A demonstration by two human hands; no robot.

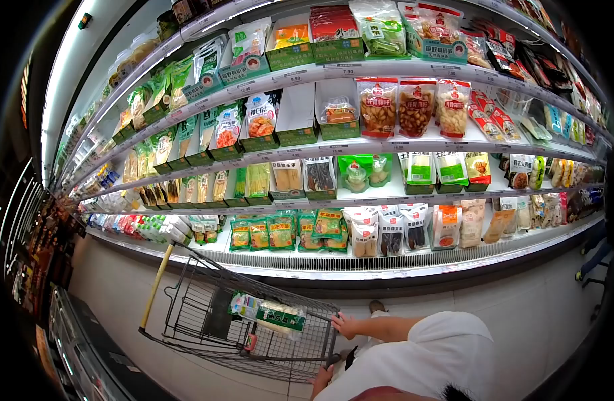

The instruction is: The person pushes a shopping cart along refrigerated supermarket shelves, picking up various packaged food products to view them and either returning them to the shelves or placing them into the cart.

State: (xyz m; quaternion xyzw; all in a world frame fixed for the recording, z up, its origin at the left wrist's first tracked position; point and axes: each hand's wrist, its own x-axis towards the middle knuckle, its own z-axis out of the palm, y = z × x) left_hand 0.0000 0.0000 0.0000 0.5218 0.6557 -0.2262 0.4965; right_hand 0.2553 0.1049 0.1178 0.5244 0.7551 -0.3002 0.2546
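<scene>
Below the shelves stands a wire shopping cart [207,304] with a yellow handle bar at its far left end. A green and white package [279,317] lies in its basket, and a small pink item [251,342] is near it. One hand, my left hand [345,325], has its fingers on the cart's upper right rim. Lower down, my right hand [322,377] is beside the cart's lower right corner, near a dark round part; its fingers are mostly hidden.
Refrigerated shelves [387,146] of packaged food curve across the view. A dark display case [86,341] stands at the lower left. At the right edge another person's leg and shoe [579,275] show on the tiled floor [521,307].
</scene>
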